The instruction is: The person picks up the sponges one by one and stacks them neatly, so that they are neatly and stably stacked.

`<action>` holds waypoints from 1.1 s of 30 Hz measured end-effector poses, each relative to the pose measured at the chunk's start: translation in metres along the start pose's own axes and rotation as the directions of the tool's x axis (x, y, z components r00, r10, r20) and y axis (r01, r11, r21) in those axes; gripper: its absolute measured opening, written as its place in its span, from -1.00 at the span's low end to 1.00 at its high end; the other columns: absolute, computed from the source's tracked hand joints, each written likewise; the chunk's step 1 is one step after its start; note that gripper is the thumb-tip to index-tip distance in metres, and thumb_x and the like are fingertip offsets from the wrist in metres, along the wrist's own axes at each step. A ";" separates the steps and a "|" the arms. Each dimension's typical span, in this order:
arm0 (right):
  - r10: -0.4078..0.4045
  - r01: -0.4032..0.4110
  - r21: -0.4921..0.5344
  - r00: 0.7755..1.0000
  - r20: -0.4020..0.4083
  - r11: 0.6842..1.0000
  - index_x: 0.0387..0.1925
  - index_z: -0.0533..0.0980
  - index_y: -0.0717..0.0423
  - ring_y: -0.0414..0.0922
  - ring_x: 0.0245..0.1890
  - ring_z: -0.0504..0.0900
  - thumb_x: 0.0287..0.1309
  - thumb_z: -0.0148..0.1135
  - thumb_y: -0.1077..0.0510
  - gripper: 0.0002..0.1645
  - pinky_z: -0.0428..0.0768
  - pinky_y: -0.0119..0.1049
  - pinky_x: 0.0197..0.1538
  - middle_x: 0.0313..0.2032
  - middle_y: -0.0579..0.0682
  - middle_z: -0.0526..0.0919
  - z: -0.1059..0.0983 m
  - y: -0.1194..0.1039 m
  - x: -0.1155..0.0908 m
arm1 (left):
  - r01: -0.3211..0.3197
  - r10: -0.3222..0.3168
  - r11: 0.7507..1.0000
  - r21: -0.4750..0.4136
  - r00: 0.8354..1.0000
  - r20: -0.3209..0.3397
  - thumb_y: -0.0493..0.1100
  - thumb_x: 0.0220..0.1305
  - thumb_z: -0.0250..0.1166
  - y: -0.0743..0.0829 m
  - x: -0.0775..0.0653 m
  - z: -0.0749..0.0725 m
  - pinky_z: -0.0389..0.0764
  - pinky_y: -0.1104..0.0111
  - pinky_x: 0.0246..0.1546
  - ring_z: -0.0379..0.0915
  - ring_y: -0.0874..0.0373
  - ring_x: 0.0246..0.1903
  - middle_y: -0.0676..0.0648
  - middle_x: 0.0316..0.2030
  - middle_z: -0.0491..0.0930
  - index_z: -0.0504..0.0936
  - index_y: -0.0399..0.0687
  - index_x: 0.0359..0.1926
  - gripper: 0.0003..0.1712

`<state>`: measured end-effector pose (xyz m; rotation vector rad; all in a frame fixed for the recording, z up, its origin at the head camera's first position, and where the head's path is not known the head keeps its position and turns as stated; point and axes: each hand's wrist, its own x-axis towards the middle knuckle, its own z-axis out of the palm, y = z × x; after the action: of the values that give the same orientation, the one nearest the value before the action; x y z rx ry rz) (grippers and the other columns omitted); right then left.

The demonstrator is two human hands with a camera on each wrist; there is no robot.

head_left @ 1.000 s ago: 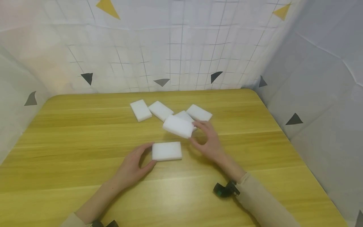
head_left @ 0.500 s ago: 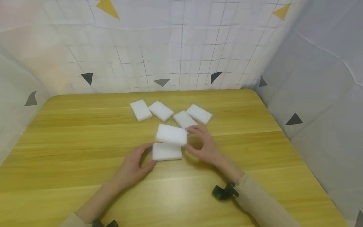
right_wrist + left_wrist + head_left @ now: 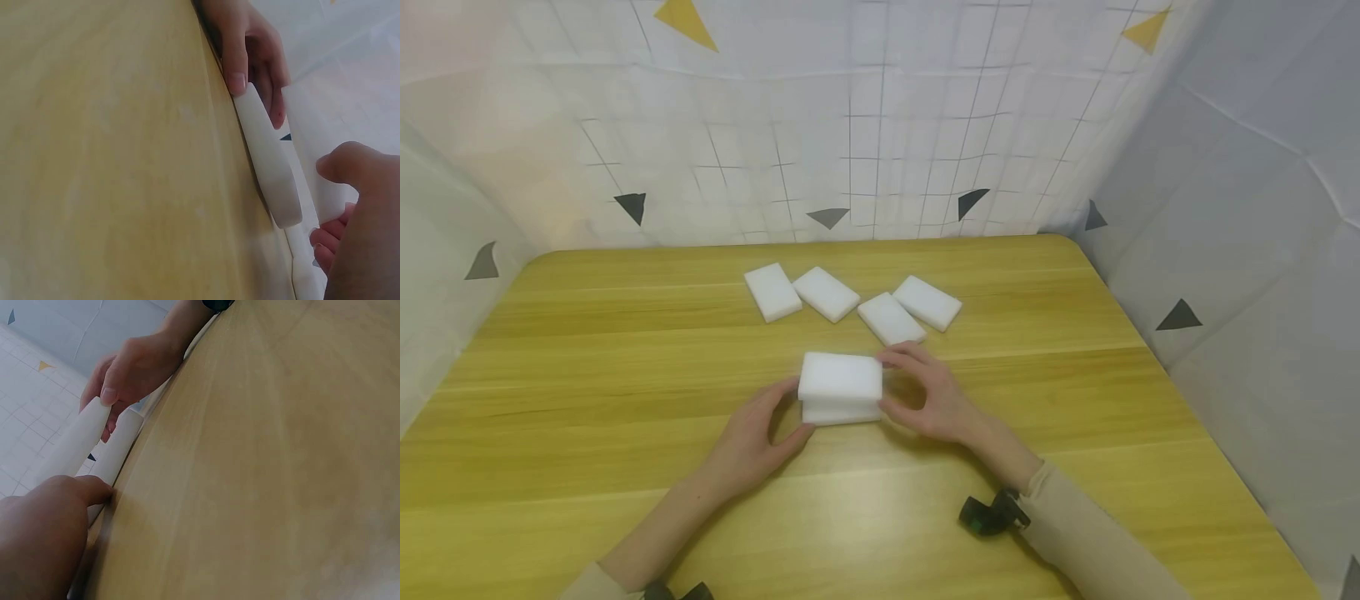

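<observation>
Near the table's middle, my left hand (image 3: 752,442) pinches the left end of a white sponge block (image 3: 842,414) lying flat on the wood. Its thumb is on the near corner and a finger on the far one. My right hand (image 3: 938,404) grips the right end of a second white sponge (image 3: 840,375) between thumb and fingers. This upper sponge hangs over the lower one, covering much of it in the head view. From the right wrist, a gap shows between the raised sponge (image 3: 307,147) and the lower sponge (image 3: 269,159).
Farther back on the wooden table (image 3: 625,400) lie several more white sponges: one at left (image 3: 772,292), another beside it (image 3: 826,293), and a pair at right, the nearer one (image 3: 891,319) close behind my right fingers. A white patterned cloth (image 3: 880,117) stands behind the table.
My right hand has brought its sponge toward me and to the left, from over the back sponges to above the lower one, turning it nearly parallel. The left hand has stayed put.
</observation>
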<state>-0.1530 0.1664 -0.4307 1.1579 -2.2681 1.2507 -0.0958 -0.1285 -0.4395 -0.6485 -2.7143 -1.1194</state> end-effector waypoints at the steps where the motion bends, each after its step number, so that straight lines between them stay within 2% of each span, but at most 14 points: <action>1: -0.010 0.010 0.005 1.000 0.004 1.000 0.17 0.53 0.22 0.03 0.10 0.57 -0.07 0.51 0.24 -0.32 0.51 -0.21 0.29 0.09 0.14 0.59 0.000 0.000 0.000 | 0.003 -0.003 1.000 -0.003 1.000 0.003 -0.02 0.25 0.42 0.000 0.000 0.000 0.44 0.07 0.34 0.40 -0.01 0.30 -0.09 0.28 0.50 0.39 -0.08 0.36 -0.28; 6: -0.042 0.042 0.022 0.999 0.011 0.999 0.19 0.52 0.21 0.04 0.08 0.59 -0.07 0.50 0.24 -0.30 0.54 -0.18 0.27 0.08 0.13 0.60 0.002 0.002 0.000 | 0.006 -0.006 1.000 -0.003 1.000 0.008 -0.03 0.24 0.43 0.001 0.000 -0.001 0.45 0.07 0.33 0.39 -0.01 0.31 -0.09 0.29 0.50 0.39 -0.07 0.36 -0.28; 13: -0.021 0.021 -0.003 0.998 0.055 1.000 0.21 0.52 0.17 0.02 0.14 0.57 -0.06 0.51 0.18 -0.28 0.52 -0.17 0.31 0.13 0.09 0.58 0.005 0.001 -0.002 | -0.001 0.001 1.000 -0.007 1.000 0.002 -0.04 0.22 0.44 0.001 0.001 0.000 0.44 0.08 0.34 0.40 -0.01 0.30 -0.10 0.29 0.50 0.39 -0.09 0.37 -0.26; 24: -0.018 0.018 0.000 0.998 0.067 1.000 0.21 0.51 0.18 0.00 0.13 0.56 -0.06 0.50 0.18 -0.29 0.53 -0.19 0.29 0.12 0.09 0.57 0.006 0.004 -0.003 | -0.001 0.002 1.000 -0.008 1.000 0.004 -0.05 0.23 0.43 0.002 0.001 -0.001 0.45 0.10 0.34 0.39 0.00 0.31 -0.09 0.30 0.48 0.37 -0.09 0.38 -0.25; 33: -0.022 0.024 -0.018 0.996 0.089 1.000 0.19 0.52 0.16 -0.04 0.11 0.56 -0.06 0.49 0.16 -0.30 0.54 -0.20 0.27 0.11 0.06 0.58 0.006 0.005 -0.003 | 0.025 -0.024 1.000 -0.009 0.999 0.020 -0.03 0.24 0.43 0.003 0.001 -0.002 0.39 0.06 0.38 0.34 -0.04 0.35 -0.12 0.36 0.42 0.32 -0.11 0.43 -0.20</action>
<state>-0.1543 0.1652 -0.4390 1.2525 -2.3181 1.1884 -0.0958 -0.1275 -0.4359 -0.6329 -2.7430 -1.1372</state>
